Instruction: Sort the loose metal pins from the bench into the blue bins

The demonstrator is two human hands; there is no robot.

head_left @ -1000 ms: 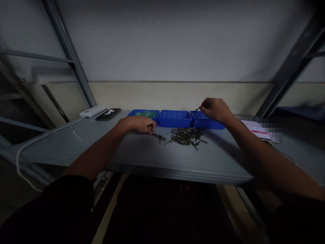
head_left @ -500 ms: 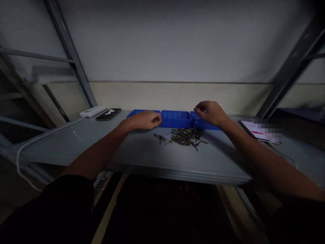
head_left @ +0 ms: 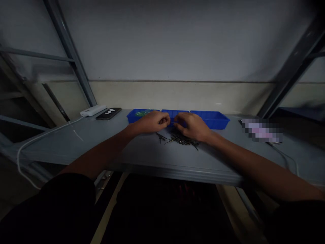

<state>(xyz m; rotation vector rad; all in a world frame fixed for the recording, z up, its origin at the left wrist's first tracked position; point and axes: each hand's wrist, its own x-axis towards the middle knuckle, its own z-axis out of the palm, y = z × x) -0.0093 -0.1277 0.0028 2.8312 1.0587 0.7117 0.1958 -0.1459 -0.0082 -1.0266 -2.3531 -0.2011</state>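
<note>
Right hand (head_left: 192,126) has come off the right blue tray (head_left: 210,119) down onto the screw pile (head_left: 181,139) on the surface (head_left: 142,152), fingers curled over it; grip unclear. Left hand (head_left: 151,121) loosely closed beside it, contents hidden.

Table (head_left: 76,149): grey, metal, bare along near edge.
Phone (head_left: 108,114): dark, flat, far left of table; two small white items on top, too small to identify.
Power bank (head_left: 93,110): white, oblong, just beside phone on its left.
Cable (head_left: 45,135): white, runs from power bank across table, loops over left edge.
Paper (head_left: 261,130): far right of table, blurred, unreadable.
Frame (head_left: 69,54): grey metal struts, diagonal, both sides.
Wall (head_left: 172,44): pale above, cream band below.
</note>
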